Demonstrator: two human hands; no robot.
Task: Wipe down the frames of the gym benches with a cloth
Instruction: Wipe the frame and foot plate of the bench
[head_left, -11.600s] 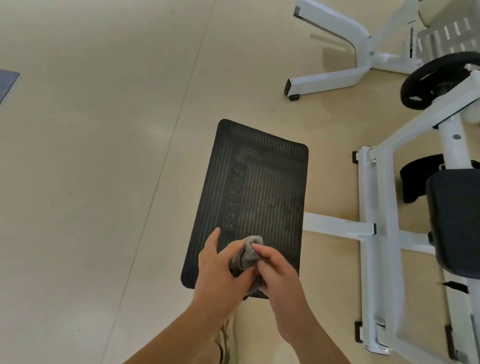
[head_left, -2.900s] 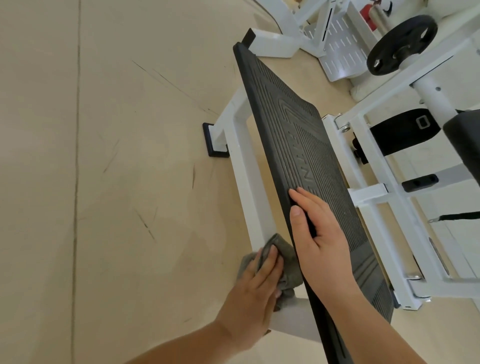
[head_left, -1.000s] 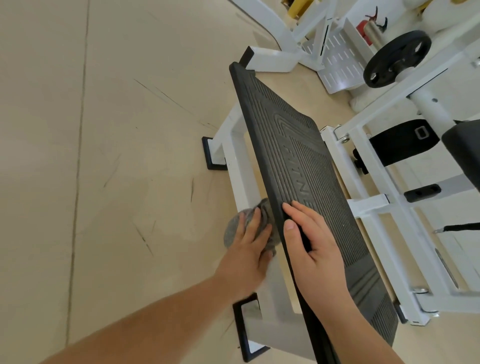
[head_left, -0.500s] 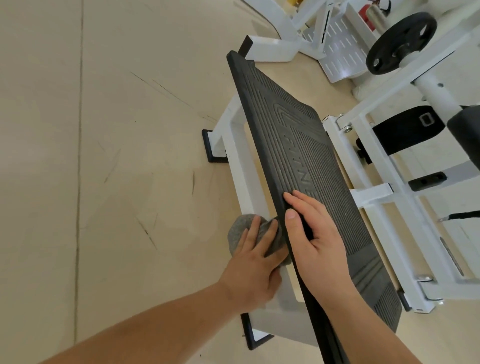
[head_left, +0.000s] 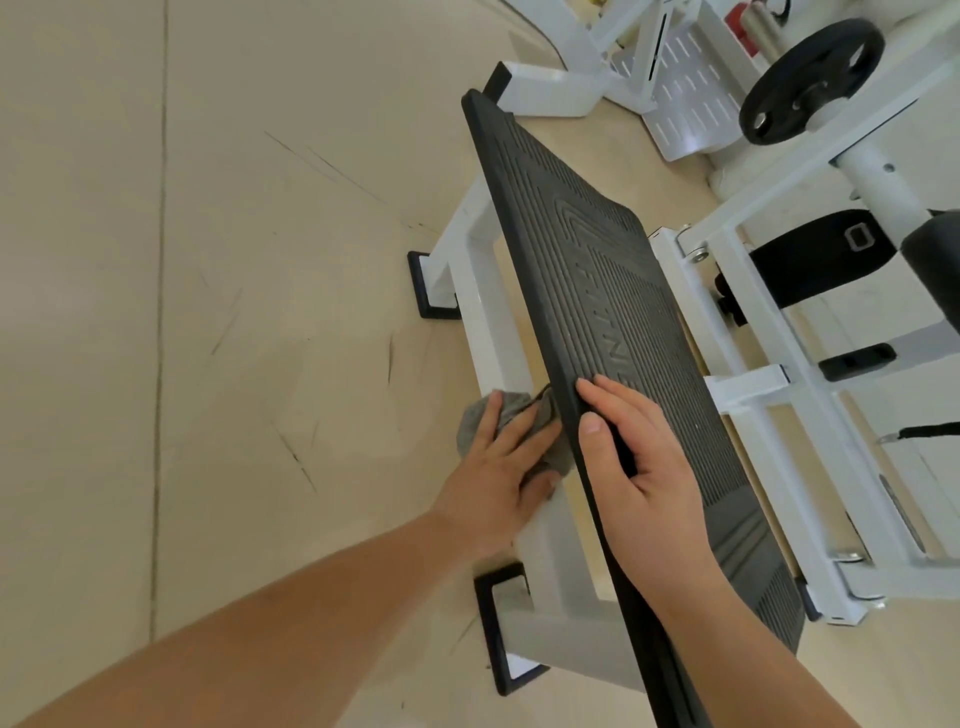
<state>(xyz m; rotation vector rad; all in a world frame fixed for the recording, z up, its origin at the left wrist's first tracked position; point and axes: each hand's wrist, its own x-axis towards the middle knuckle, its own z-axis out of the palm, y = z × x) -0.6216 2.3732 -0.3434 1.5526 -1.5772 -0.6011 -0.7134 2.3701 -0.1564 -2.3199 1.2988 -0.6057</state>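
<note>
Where the scuffed beige floor (head_left: 208, 312) meets the white frame (head_left: 485, 312), the left hand (head_left: 498, 462) lies on a bunched grey cloth (head_left: 475, 418). It presses the cloth against the frame's long side bar, about midway between the two black feet (head_left: 423, 288). Its fingers are spread and nearly straight over the fabric, not wrapped round it. Just right of the cloth, and partly hiding it, rises the near edge of a black ribbed footplate (head_left: 597, 249), tilted above the bar. The right hand (head_left: 644, 467) rests on this plate, fingers laid loosely across the ribs and thumb along the rim; it braces rather than clenches. Further right stand more white bars and a dark strap, with a black weight disc (head_left: 810, 78) up in the far corner.
</note>
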